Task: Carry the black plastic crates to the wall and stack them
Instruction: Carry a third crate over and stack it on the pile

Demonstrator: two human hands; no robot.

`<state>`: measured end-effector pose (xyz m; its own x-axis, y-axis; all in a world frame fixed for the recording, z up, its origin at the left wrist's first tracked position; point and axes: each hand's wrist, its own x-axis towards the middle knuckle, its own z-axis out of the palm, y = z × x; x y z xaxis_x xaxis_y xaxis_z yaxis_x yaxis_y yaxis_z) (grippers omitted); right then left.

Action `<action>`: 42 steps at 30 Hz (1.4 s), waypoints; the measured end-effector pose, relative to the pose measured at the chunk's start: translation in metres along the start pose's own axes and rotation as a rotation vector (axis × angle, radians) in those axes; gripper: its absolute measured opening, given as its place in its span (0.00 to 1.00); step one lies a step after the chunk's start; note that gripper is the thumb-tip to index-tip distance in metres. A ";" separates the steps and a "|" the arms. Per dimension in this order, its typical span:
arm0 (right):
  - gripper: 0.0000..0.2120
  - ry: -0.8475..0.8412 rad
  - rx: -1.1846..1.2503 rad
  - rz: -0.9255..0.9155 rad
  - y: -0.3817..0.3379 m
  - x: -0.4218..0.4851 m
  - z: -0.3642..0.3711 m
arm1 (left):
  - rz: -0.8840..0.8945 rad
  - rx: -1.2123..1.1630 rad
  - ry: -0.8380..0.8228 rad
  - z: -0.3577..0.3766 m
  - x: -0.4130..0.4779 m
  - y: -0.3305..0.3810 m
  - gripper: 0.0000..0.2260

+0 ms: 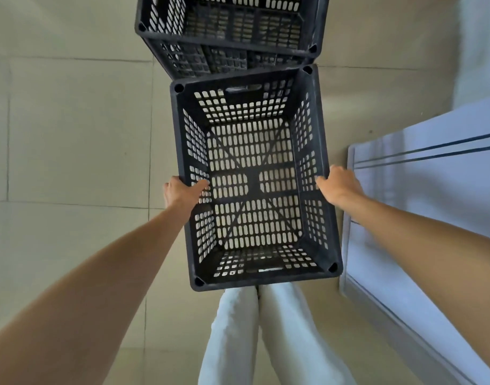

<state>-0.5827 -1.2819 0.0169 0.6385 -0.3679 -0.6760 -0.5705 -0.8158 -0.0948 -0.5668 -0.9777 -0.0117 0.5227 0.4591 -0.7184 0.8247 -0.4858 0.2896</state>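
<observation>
An empty black slotted plastic crate (255, 179) is seen from straight above, in the middle of the view. My left hand (184, 191) grips its left wall, thumb inside. My right hand (339, 184) grips its right wall in the same way. Just beyond it, touching its far edge, stands a stack of black crates (227, 31), with an upper crate sitting on a lower one.
The floor is pale tile (71, 134) on the left. A light blue-grey panel with dark lines (421, 190), a door or cabinet face, runs along the right. My legs in white trousers (255, 337) show below the crate.
</observation>
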 end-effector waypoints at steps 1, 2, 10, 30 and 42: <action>0.11 -0.014 -0.002 0.004 -0.005 -0.010 -0.009 | 0.001 0.001 -0.004 -0.012 -0.008 0.002 0.30; 0.12 -0.020 0.003 0.005 -0.011 -0.019 -0.018 | 0.010 0.003 0.002 -0.024 -0.016 0.004 0.30; 0.14 -0.049 -0.103 -0.092 -0.058 -0.108 -0.090 | 0.017 0.002 0.005 -0.134 -0.082 0.004 0.26; 0.11 0.035 -0.443 -0.634 -0.135 -0.390 -0.150 | -0.081 -0.387 0.283 -0.326 -0.369 -0.177 0.22; 0.12 -0.205 -0.687 -1.064 -0.139 -0.561 -0.034 | -0.391 -0.638 0.489 -0.310 -0.552 -0.414 0.21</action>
<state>-0.8441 -0.9769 0.4342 0.4877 0.6290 -0.6053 0.5910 -0.7483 -0.3014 -1.1295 -0.7996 0.4612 0.0919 0.8418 -0.5319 0.8503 0.2117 0.4818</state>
